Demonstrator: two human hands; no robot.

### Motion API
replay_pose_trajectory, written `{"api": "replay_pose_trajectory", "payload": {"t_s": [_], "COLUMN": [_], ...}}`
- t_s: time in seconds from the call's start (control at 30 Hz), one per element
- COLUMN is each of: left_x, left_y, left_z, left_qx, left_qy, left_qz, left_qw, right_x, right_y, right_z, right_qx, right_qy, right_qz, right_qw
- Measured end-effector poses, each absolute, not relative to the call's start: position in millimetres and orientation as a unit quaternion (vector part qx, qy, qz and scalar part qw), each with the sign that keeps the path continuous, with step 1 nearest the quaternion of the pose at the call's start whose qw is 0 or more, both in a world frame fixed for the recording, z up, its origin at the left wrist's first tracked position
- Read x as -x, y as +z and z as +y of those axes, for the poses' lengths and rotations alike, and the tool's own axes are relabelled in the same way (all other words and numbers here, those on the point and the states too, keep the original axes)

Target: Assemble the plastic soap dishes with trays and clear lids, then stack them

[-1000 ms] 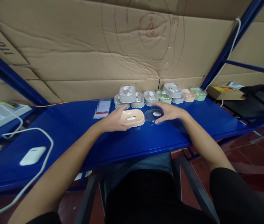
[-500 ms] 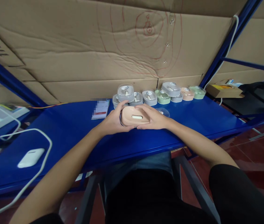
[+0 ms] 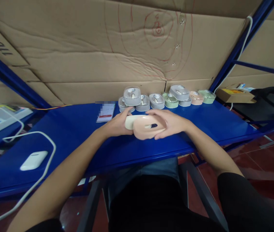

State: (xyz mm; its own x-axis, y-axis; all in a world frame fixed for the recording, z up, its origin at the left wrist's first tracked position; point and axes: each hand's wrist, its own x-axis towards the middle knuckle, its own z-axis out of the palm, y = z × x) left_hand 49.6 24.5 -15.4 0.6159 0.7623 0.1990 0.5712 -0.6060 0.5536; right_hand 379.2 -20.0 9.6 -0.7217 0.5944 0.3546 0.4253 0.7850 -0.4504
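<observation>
Peach shell (image 3: 143, 132): shifted off the cream piece (image 3: 129, 122) toward the right; half a second ago the two sat together between both hands.
Right hand (image 3: 175, 122): curled round the shell's right end, gripping it.
Left hand (image 3: 117, 125): holding the cream piece by its left end.
Overlap: shell in front of cream piece, above the blue table (image 3: 78, 138); contact unclear.
Slot (image 3: 154, 125): formerly filled pale, now partly dark.
Lidded boxes (image 3: 157, 101): unmoved along the back.

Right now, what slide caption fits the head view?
Left hand gripping a pale piece, right hand a slotted peach tray, in front of lidded boxes on a blue table.
</observation>
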Motion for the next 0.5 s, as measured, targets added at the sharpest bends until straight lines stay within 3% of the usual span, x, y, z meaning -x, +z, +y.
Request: {"api": "replay_pose_trajectory", "payload": {"t_s": [0.23, 0.5], "left_x": [-44.5, -42.3], "left_y": [-29.6, -27.4], "left_z": [34.3, 35.0], "left_qx": [-0.866, -0.871], "left_qy": [0.190, 0.178], "left_qz": [0.415, 0.416], "left_qw": [0.202, 0.192], "right_x": [-342.2, -401.8], "right_y": [-4.6, 11.5], "right_z": [-44.7, -10.9], "right_qx": [0.243, 0.371], "right_qy": [0.120, 0.088], "right_qz": [-0.955, -0.889], "right_qw": [0.124, 0.254]}}
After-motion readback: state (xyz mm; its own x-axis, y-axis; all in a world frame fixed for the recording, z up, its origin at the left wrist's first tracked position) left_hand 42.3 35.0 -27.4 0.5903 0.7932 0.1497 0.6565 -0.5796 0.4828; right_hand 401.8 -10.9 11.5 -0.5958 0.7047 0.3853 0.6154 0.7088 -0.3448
